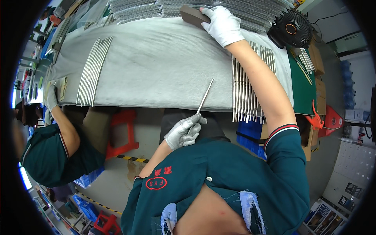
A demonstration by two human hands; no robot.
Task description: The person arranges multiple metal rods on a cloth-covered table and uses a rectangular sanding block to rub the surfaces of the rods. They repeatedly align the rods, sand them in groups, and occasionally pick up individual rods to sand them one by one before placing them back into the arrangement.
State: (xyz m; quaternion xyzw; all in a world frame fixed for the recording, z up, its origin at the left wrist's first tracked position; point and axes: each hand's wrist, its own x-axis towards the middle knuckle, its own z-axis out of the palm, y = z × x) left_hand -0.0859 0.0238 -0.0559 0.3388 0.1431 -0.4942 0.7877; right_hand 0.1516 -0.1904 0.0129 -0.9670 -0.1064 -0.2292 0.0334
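My left hand point(183, 132), in a white glove with grey smudges, is closed on the lower end of a thin metal rod point(206, 95). The rod tilts up and to the right, its upper part over the table's near edge. At the far side of the table, my right hand point(224, 26), also gloved, grips the right end of a dark brown-grey rectangular block point(192, 15). A fingertip shows bare through that glove. Under and beside my right forearm lies a row of shiny metal rods point(243, 86), with ends jutting past the near edge.
Another row of rods point(94, 72) lies on the left of the pale cloth point(156, 66). Stacked ridged clear trays point(135, 11) line the back. A black fan point(290, 28) stands at the back right. A co-worker's gloved hand point(51, 98) is at far left, near a red stool point(124, 133).
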